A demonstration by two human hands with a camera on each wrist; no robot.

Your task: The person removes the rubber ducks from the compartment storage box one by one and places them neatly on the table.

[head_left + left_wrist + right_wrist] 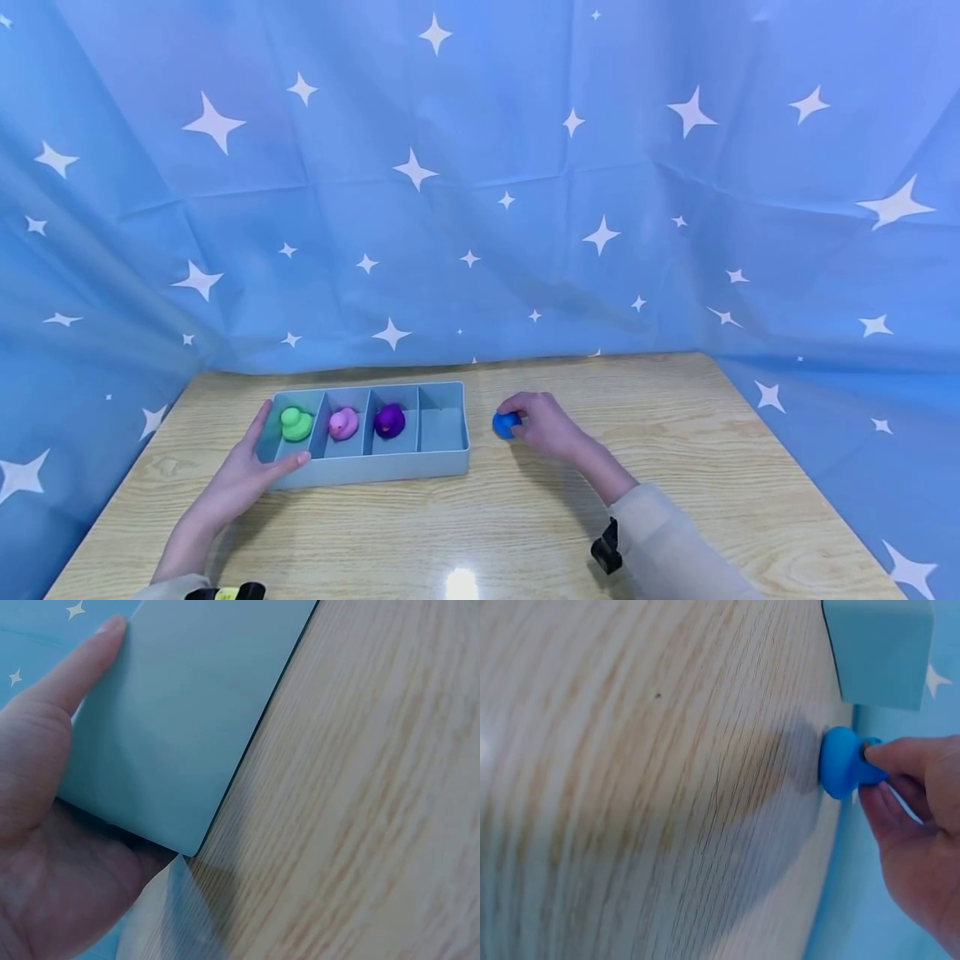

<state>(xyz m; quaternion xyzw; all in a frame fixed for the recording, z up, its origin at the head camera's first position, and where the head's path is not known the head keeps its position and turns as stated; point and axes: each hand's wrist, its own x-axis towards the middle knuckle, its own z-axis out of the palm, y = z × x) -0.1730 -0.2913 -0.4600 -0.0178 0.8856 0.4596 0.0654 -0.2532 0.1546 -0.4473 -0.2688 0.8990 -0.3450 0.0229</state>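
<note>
A pale blue divided box [367, 471] stands on the table. From left to right its compartments hold a green rubber duck [296, 424], a pink rubber duck [343, 423] and a purple rubber duck [390, 421]; the rightmost compartment is bare. My left hand [238, 475] grips the box's left end, thumb over the front rim and fingers along the end wall. Right of the box, my right hand [542, 423] pinches a blue rubber duck [841, 763] by its head between thumb and fingers. The duck's base is right at the tabletop in the right wrist view.
The wood-grain table [420, 533] ends at a blue curtain with white stars [480, 250], which rises behind it and along both sides. A bright light reflection shows near the table's front. Black straps with cameras sit at both wrists.
</note>
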